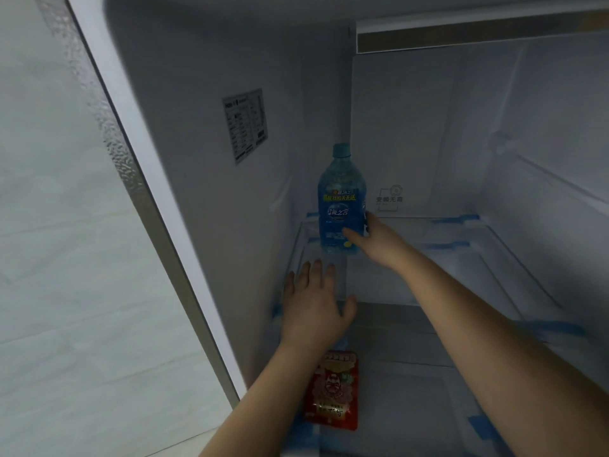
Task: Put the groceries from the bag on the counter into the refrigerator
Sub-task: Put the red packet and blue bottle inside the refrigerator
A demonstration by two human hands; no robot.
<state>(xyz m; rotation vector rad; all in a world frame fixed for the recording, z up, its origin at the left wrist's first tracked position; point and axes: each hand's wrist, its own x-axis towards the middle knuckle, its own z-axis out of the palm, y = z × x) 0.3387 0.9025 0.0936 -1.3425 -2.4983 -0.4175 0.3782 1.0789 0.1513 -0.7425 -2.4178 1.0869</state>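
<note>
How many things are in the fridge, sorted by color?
Blue: 1, the drink bottle, upright on the upper shelf, gripped by the right hand.
Red: 1, the snack packet, lying flat on the lower shelf.
Total: 2
The left hand holds nothing.

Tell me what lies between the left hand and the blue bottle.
Nothing: head view shows only bare glass shelf between left hand and blue bottle, held by right hand.
</note>
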